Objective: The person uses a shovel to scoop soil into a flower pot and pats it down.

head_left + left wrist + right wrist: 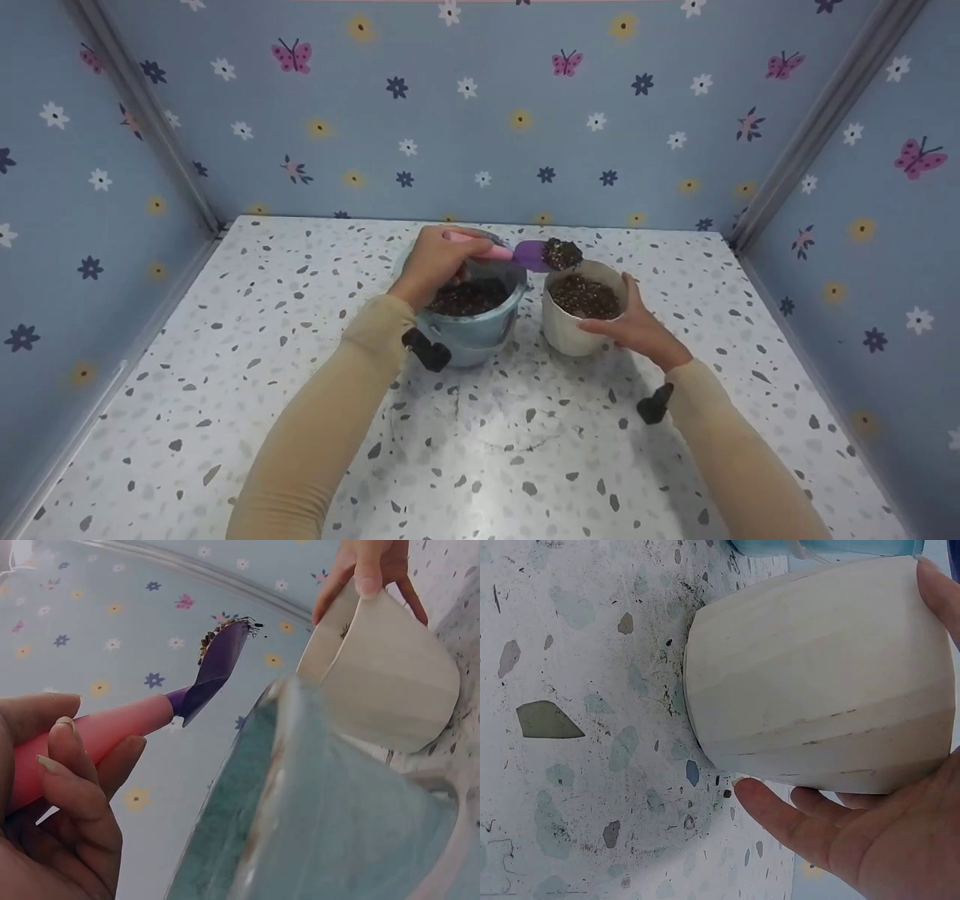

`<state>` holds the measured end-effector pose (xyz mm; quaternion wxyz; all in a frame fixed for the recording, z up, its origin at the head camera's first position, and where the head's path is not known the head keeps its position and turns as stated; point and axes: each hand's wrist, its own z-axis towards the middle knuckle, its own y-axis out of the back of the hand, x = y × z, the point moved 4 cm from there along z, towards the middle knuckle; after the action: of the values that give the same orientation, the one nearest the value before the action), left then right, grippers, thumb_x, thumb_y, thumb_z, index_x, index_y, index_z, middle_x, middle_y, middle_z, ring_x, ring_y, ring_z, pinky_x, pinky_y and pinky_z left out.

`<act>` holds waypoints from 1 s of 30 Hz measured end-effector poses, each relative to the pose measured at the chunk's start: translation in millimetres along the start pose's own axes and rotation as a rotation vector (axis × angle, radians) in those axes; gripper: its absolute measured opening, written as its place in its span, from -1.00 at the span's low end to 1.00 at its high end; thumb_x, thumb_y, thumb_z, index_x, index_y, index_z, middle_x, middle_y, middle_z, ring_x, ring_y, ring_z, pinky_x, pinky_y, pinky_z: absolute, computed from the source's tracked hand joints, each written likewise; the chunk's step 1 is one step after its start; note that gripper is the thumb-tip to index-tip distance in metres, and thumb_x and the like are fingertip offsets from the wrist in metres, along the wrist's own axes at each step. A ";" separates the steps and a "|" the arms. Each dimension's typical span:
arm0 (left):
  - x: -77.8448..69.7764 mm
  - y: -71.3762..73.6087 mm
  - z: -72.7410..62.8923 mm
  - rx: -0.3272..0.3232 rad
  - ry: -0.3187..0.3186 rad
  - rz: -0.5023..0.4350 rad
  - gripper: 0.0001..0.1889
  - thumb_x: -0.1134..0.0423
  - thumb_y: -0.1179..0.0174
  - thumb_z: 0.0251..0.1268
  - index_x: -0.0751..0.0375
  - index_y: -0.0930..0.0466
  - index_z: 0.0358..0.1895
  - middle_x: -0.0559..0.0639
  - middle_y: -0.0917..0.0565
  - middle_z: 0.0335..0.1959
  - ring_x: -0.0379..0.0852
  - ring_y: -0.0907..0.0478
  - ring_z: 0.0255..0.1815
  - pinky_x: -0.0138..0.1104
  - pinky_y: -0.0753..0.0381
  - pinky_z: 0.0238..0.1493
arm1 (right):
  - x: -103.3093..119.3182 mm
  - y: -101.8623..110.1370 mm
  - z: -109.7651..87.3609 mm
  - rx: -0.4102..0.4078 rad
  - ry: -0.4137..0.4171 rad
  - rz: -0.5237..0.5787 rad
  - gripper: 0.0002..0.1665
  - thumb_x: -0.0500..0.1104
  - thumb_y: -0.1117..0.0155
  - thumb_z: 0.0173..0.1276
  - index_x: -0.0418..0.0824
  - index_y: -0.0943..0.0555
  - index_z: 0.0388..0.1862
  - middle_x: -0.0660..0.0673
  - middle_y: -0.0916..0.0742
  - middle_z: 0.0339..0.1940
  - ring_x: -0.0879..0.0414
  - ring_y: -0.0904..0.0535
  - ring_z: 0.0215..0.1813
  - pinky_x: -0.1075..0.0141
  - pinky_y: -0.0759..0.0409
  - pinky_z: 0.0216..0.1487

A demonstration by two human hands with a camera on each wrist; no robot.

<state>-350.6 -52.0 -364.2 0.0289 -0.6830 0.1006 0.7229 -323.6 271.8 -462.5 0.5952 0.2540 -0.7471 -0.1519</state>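
1. Head view: pinches the pink handle of a trowel (531,256) in the left grip (444,259), above a pale blue bucket (472,341) with dark soil (470,298) inside. Points the purple blade rightward, carrying a heap of soil near the rim of a cream pot (570,337).
2. Same view: holds the pot in the right grip (637,326), curved around its near and right sides. Shows soil in the pot too, beside the bucket but apart from it, on a white, grey-flecked bench (525,465) before a blue flowered wall (487,142).
3. Left wrist view: shows the left grip curled round the handle, the loaded blade in mid-air, the bucket's rim close up and the pot beyond.
4. Right wrist view: shows the pot sideways, clasped between thumb (939,600) and fingers (772,814), with its base at the bench.
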 end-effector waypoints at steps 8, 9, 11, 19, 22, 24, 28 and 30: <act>11.3 -32.4 7.9 0.043 -0.011 -0.012 -0.71 0.21 -0.37 0.19 0.26 -0.75 -0.06 0.07 -0.76 -0.35 -0.25 -0.42 -0.73 -0.42 -0.39 -0.67 | -0.4 -1.2 0.5 0.004 -0.035 0.078 0.70 0.37 -0.58 -0.11 0.17 0.56 0.56 -0.27 0.24 0.62 -0.36 -0.15 0.47 -0.11 -0.58 0.05; 13.3 -35.6 8.2 0.045 -0.003 -0.011 -0.71 0.20 -0.37 0.18 0.25 -0.75 -0.06 0.07 -0.76 -0.36 -0.25 -0.43 -0.72 -0.42 -0.39 -0.67 | -0.7 -1.7 0.4 0.008 -0.039 0.099 0.70 0.35 -0.59 -0.10 0.19 0.56 0.56 -0.26 0.25 0.62 -0.37 -0.18 0.46 -0.09 -0.61 -0.02; 17.5 -41.1 8.7 0.048 0.011 -0.015 -0.71 0.19 -0.37 0.17 0.22 -0.76 -0.06 0.07 -0.76 -0.37 -0.24 -0.42 -0.72 -0.41 -0.39 -0.68 | -1.3 -2.4 0.1 0.017 -0.041 0.134 0.69 0.31 -0.61 -0.09 0.22 0.56 0.56 -0.25 0.28 0.61 -0.40 -0.24 0.41 -0.05 -0.66 -0.15; 26.9 -54.5 10.2 0.061 0.026 -0.035 -0.74 0.20 -0.37 0.17 0.20 -0.76 -0.09 0.06 -0.77 -0.29 -0.25 -0.42 -0.69 -0.41 -0.40 -0.65 | -2.7 -1.2 -1.5 0.015 -0.052 0.127 0.69 0.32 -0.61 -0.10 0.23 0.54 0.56 -0.24 0.24 0.62 -0.43 -0.30 0.36 -0.02 -0.69 -0.30; 27.3 -58.1 10.7 0.069 0.025 -0.028 -0.71 0.19 -0.38 0.16 0.21 -0.75 -0.07 0.04 -0.77 -0.29 -0.23 -0.47 -0.62 -0.40 -0.45 -0.59 | -2.8 -1.1 -1.8 0.014 -0.050 0.125 0.68 0.31 -0.61 -0.10 0.23 0.54 0.56 -0.22 0.25 0.62 -0.44 -0.28 0.37 -0.02 -0.69 -0.30; 27.4 -60.0 10.1 0.072 0.028 -0.020 -0.70 0.19 -0.37 0.15 0.20 -0.75 -0.05 0.03 -0.76 -0.30 -0.22 -0.45 -0.61 -0.39 -0.44 -0.58 | -2.9 -1.3 -1.6 0.018 -0.052 0.127 0.68 0.31 -0.61 -0.10 0.24 0.54 0.56 -0.21 0.25 0.62 -0.43 -0.26 0.38 -0.02 -0.69 -0.30; 28.1 -63.5 9.8 0.082 0.027 -0.014 -0.75 0.21 -0.35 0.17 0.15 -0.77 -0.08 0.02 -0.76 -0.36 -0.22 -0.37 -0.66 -0.39 -0.36 -0.65 | -2.8 -1.8 -0.6 0.023 -0.052 0.129 0.67 0.31 -0.60 -0.08 0.25 0.55 0.55 -0.20 0.24 0.63 -0.42 -0.24 0.40 -0.02 -0.69 -0.29; 27.4 -65.6 9.9 0.088 0.026 -0.015 -0.79 0.21 -0.36 0.16 0.13 -0.78 -0.13 0.01 -0.73 -0.45 -0.23 -0.34 -0.69 -0.39 -0.32 -0.68 | -2.4 -1.9 0.2 0.019 -0.051 0.126 0.67 0.31 -0.60 -0.08 0.26 0.54 0.56 -0.22 0.22 0.63 -0.42 -0.23 0.40 -0.02 -0.69 -0.30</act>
<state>-350.4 11.3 -397.9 0.0630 -0.6909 0.1276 0.7088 -323.1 271.5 -465.5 0.5821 0.2080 -0.7779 -0.1134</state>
